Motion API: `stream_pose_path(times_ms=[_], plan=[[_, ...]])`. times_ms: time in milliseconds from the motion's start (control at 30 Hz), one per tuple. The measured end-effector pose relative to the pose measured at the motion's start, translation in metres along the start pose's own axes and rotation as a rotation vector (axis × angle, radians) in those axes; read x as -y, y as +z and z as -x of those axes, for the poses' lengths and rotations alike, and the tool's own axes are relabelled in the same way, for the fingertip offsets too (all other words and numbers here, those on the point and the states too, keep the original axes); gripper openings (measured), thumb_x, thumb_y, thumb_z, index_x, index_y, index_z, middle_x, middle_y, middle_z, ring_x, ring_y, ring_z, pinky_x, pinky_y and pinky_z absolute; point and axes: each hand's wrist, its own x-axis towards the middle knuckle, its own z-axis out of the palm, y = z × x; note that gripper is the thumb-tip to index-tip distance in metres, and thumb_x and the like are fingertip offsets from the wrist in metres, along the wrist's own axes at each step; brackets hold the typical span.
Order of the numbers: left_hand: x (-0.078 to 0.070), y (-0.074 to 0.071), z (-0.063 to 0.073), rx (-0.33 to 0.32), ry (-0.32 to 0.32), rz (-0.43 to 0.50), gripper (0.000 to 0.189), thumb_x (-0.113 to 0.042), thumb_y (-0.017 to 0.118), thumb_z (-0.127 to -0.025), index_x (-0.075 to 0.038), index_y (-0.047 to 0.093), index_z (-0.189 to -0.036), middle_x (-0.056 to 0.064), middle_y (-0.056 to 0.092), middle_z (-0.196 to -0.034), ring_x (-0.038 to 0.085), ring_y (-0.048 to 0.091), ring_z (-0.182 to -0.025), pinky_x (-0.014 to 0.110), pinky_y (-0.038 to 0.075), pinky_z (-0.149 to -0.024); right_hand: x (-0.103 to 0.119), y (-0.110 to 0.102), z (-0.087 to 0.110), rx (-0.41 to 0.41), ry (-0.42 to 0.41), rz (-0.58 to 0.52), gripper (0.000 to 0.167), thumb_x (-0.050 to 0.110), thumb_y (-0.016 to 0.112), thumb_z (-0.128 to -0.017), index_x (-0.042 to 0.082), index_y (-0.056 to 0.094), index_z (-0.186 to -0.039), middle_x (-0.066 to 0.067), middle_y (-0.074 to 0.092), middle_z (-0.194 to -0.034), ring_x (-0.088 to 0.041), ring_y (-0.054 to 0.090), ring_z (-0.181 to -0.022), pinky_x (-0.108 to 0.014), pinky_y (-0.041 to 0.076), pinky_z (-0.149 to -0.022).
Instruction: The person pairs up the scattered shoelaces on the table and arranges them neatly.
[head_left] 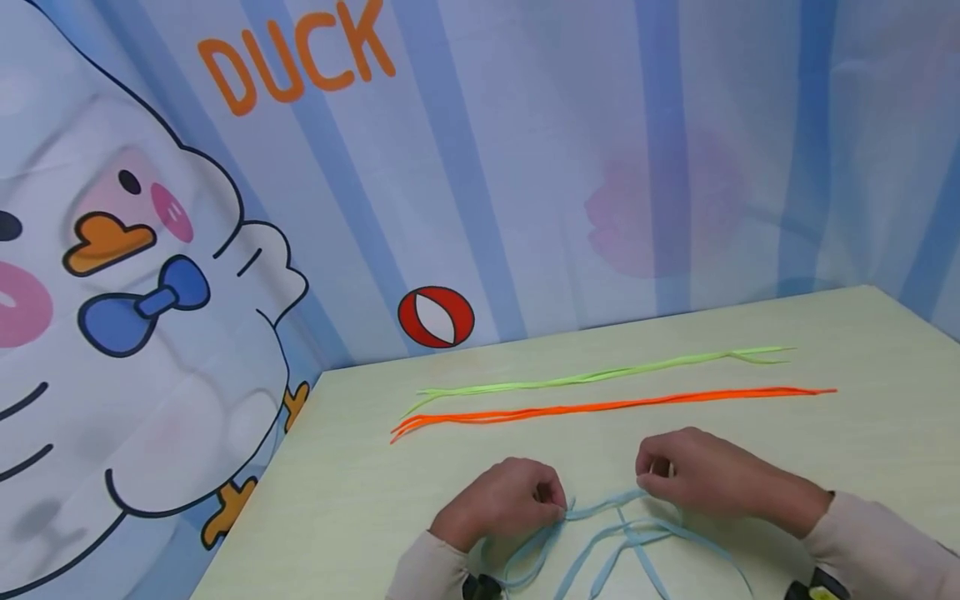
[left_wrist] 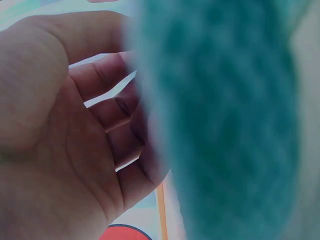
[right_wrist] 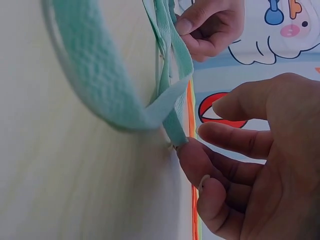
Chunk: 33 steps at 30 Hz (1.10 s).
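Loose loops of a light blue shoelace [head_left: 637,537] lie on the table between and below the two hands. My left hand [head_left: 506,500] pinches part of this lace, its thumb and index finger together in the right wrist view. My right hand [head_left: 697,475] is at the lace's upper right stretch. In the right wrist view its thumb and index finger stand apart, and a bent finger [right_wrist: 192,157] touches the flat lace. A blurred strand of lace [left_wrist: 225,120] hides the left fingertips in the left wrist view.
Beyond the hands, an orange lace bundle [head_left: 600,407] and a lime green one [head_left: 570,380] lie stretched across the pale table [head_left: 315,500]. A printed curtain [head_left: 525,167] with a duck hangs behind the table's far edge.
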Motion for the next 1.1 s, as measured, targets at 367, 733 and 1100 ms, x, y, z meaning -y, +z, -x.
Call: stream_pose_path(times_ms=[367,733,1100], plan=[[0.006,-0.003,0.001,-0.008,0.045,0.073,0.013,-0.015,0.061,-0.099,-0.021,0.064,-0.088,-0.008,0.061,-0.079,0.008,0.055,-0.073,0.025,0.047,-0.070,-0.001,0.003,-0.002,0.010,-0.004,0.013,0.007,0.020,0.074,-0.089,0.020,0.068,-0.093,0.011,0.059,-0.078,-0.008,0.052,-0.070,-0.028,0.046,-0.064],[0.008,-0.007,-0.001,-0.023,0.106,0.227,0.012,-0.010,0.055,-0.102,-0.016,0.059,-0.093,-0.005,0.062,-0.081,0.009,0.057,-0.074,0.025,0.048,-0.068,-0.004,0.005,-0.003,0.015,-0.023,0.023,0.009,0.012,0.076,-0.085,0.018,0.072,-0.090,0.012,0.058,-0.075,-0.006,0.052,-0.069,-0.027,0.046,-0.064],[0.013,-0.010,0.002,-0.111,0.239,0.468,0.008,-0.014,0.054,-0.105,-0.008,0.058,-0.102,0.002,0.062,-0.086,0.013,0.063,-0.076,0.027,0.055,-0.077,-0.001,0.008,-0.004,0.046,0.067,0.043,0.017,0.013,0.078,-0.084,0.023,0.065,-0.078,0.008,0.056,-0.070,-0.012,0.051,-0.070,-0.028,0.043,-0.063]])
